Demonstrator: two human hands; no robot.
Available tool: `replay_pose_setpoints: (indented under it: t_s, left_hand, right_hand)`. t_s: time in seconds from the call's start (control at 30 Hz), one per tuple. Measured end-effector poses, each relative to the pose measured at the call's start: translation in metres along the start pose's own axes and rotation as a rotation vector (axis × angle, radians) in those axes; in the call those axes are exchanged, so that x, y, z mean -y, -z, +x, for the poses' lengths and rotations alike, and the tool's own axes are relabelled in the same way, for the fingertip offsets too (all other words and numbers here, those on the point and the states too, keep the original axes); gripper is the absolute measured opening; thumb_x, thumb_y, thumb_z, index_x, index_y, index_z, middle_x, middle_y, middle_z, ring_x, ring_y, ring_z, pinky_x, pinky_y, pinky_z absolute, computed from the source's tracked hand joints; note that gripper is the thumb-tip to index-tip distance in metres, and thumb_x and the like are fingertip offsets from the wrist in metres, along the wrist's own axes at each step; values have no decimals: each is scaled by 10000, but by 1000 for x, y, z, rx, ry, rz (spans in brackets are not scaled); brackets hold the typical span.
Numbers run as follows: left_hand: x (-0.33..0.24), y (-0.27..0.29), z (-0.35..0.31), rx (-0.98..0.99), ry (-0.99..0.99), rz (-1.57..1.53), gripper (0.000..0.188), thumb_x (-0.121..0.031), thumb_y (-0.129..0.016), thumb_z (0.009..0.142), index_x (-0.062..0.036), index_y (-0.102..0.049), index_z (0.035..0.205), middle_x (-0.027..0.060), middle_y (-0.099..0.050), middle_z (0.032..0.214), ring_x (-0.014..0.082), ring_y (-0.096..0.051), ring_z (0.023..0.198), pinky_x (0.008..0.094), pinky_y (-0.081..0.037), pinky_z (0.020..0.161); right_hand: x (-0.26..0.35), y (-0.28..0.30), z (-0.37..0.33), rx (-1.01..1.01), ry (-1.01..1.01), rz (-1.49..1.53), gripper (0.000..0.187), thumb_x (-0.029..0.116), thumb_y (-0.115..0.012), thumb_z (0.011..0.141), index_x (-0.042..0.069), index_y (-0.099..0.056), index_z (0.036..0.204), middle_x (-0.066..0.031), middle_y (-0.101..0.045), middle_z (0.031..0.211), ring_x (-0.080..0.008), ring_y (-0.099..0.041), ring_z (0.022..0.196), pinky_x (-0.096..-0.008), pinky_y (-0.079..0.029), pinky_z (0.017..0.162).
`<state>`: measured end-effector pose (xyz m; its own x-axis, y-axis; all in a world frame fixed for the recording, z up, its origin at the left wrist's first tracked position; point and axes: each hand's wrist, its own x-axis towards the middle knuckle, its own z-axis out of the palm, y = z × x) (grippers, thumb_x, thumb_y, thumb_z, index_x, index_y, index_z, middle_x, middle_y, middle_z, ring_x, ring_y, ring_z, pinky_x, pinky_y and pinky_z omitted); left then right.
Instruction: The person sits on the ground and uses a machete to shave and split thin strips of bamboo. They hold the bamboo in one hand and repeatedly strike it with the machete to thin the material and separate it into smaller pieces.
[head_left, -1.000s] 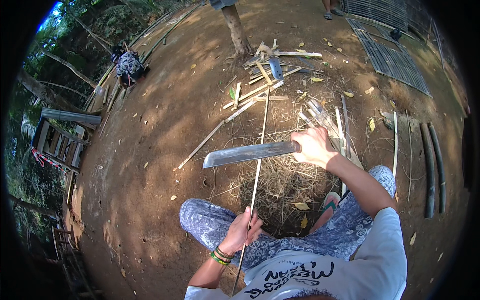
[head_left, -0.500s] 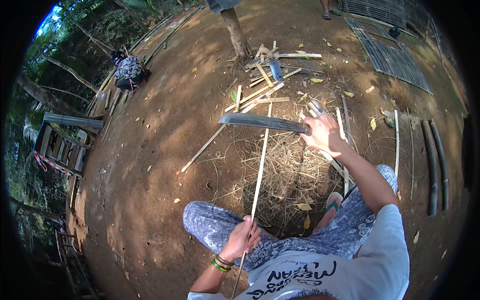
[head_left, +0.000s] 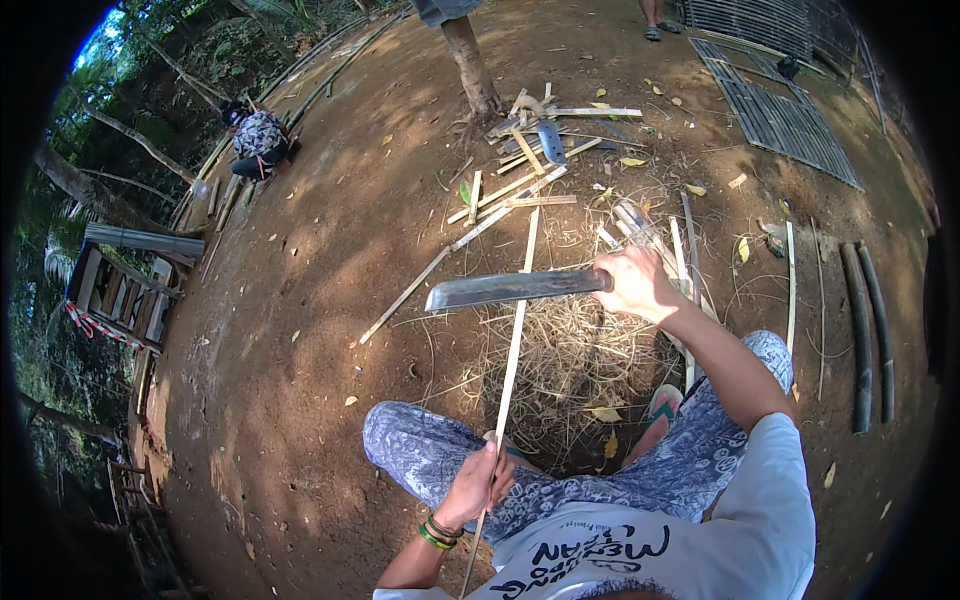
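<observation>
My right hand [head_left: 634, 283] is wrapped round the handle of a machete [head_left: 515, 289], whose long dark blade points left. The blade lies across a long, thin bamboo strip [head_left: 514, 350]; whether it touches the strip I cannot tell. My left hand [head_left: 476, 487], closed on the strip near its lower end, is by my left knee. From there the strip runs up and away from me. Beneath the blade and strip, a heap of pale curled shavings [head_left: 570, 365] covers the ground between my legs.
Beyond the shavings lie several split bamboo pieces [head_left: 508, 210] and another blade [head_left: 551, 142] near a tree trunk [head_left: 470, 65]. Two dark poles [head_left: 858, 340] lie at the right, a slatted bamboo panel [head_left: 785, 115] far right. A person [head_left: 259, 140] crouches far left; another person's feet [head_left: 655, 30] show at the top.
The machete has moved down and slightly left along the strip, its blade turning so more of its flat shows. My left hand has shifted only slightly and keeps its hold.
</observation>
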<state>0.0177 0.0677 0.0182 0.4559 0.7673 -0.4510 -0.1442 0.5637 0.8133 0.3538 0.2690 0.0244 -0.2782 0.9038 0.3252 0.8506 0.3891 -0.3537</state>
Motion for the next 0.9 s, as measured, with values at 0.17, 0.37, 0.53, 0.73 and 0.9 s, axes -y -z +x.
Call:
replay_pose_setpoints:
  t_s: [0.17, 0.37, 0.53, 0.73, 0.9]
  left_hand:
    - [2, 3, -4, -16, 39, -12, 467, -472, -284, 1078, -105, -386, 808, -14, -342, 532, 93, -303, 384, 221, -277, 362]
    - [11, 5, -8, 11, 76, -24, 474, -473, -276, 1078, -100, -389, 809, -8, -339, 535, 95, -306, 388, 226, -285, 376]
    - [0, 14, -38, 10, -45, -38, 466, -470, -259, 1080, -107, -388, 818, 3, -351, 546, 98, -318, 395, 223, -293, 370]
    - [-68, 15, 8, -141, -315, -2, 402, -414, -281, 1091, -104, -403, 867, 7, -411, 568, 97, -384, 396, 230, -367, 362]
    - [-155, 17, 52, -390, -737, 110, 339, -389, -316, 1091, -95, -472, 1029, 25, -481, 674, 119, -505, 544, 268, -477, 493]
  right_hand:
    - [-9, -6, 4, -7, 43, -29, 168, 228, -637, 696, 88, -656, 787, -134, -590, 549, -333, -643, 536, -481, -544, 555]
    - [-45, 2, 23, 58, -293, 21, 156, 193, -611, 808, 71, -644, 715, -69, -555, 520, -222, -530, 449, -411, -468, 476]
    - [-94, 40, 30, -243, -473, 76, 233, 191, -633, 779, -31, -699, 802, -216, -643, 645, -338, -660, 626, -447, -515, 656]
    - [-35, 37, 25, -276, -391, 267, 284, 257, -670, 766, -25, -644, 749, -220, -599, 636, -370, -605, 608, -441, -463, 625]
    - [3, 47, 22, -238, -298, 474, 320, 260, -733, 802, -17, -613, 699, -86, -515, 532, -206, -466, 510, -378, -376, 544]
